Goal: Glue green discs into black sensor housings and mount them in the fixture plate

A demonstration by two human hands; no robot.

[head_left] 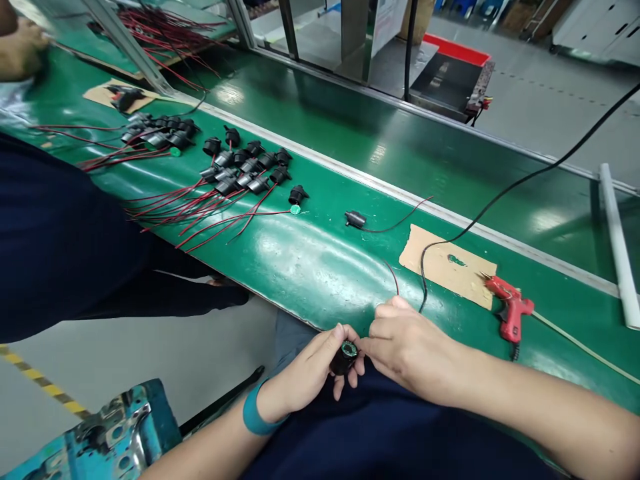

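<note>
Low at the table's front edge, my left hand (313, 363) is closed around a short black cylindrical part (344, 360). The part's upturned end shows a green ring with a dark centre. My right hand (407, 347) is closed beside it, thumb and forefinger pinched close to the part's rim. A thin red wire (393, 277) sticks up from behind the right fist; its lower end is hidden in the hand. On the table beyond lies a single black connector-like part (355, 219) with a thin dark wire.
A red glue gun (511, 310) rests with its nozzle on a cardboard piece (450, 267), which a black cable crosses. Several black parts with red wires (245, 167) lie to the left. Another person's dark-clothed body (65, 247) stands at far left. A metal rail (320, 173) borders the belt.
</note>
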